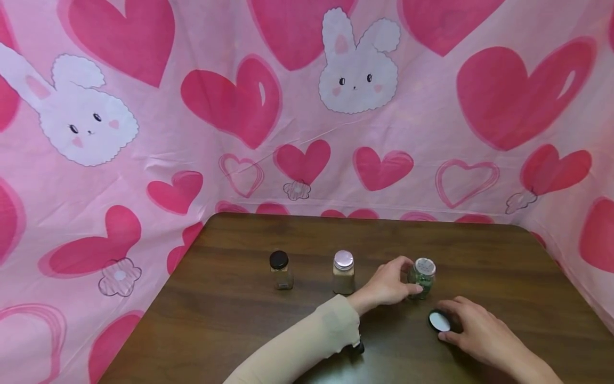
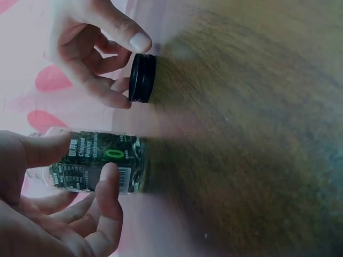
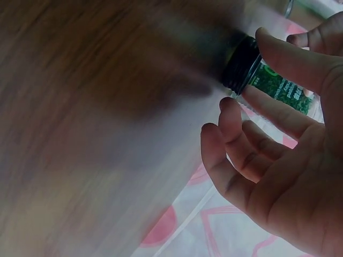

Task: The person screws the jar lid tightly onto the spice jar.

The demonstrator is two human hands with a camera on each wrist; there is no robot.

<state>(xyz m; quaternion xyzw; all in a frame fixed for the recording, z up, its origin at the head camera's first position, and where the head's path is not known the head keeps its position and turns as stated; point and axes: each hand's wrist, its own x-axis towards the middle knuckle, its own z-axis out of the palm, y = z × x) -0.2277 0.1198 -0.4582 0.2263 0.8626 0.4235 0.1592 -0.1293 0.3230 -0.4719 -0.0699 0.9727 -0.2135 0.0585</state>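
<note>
My left hand (image 1: pixel 390 282) holds a clear glass jar of chopped parsley (image 1: pixel 424 278), thumb on one side and fingers on the other. The jar stands upright on the table, its perforated shaker top showing. In the left wrist view its green label (image 2: pixel 110 154) faces the camera. To the near right, my right hand (image 1: pixel 479 332) pinches a black lid (image 1: pixel 439 321) by its edge between thumb and fingers. The lid's white inside faces up in the head view. In the right wrist view the lid (image 3: pixel 241 65) partly covers the parsley jar behind it.
Left of my left hand stands a jar with a silvery top (image 1: pixel 344 272) and pale brown contents. Farther left is a jar with a black lid (image 1: pixel 279 260). A pink heart-and-rabbit cloth (image 1: pixel 422 122) hangs around the wooden table (image 1: pixel 216 320).
</note>
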